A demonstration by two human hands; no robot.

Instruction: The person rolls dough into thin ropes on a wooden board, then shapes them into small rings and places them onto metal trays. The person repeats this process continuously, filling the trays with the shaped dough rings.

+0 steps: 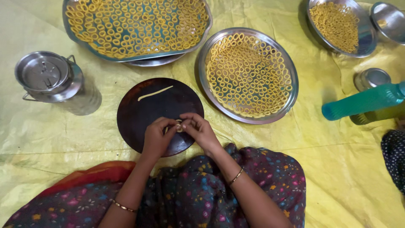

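Soft dough ring [179, 126], round dark board [139, 122]

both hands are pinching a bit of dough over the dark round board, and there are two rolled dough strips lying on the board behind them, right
Not quite. The head view shows just one rolled dough strip lying on the dark round board, not two. The rest holds: the left hand and right hand are pinching a small dough piece over that board.

A crinkled yellow plastic sheet [346, 169] covers the whole floor (no wall or window shows), evenly lit by soft light.
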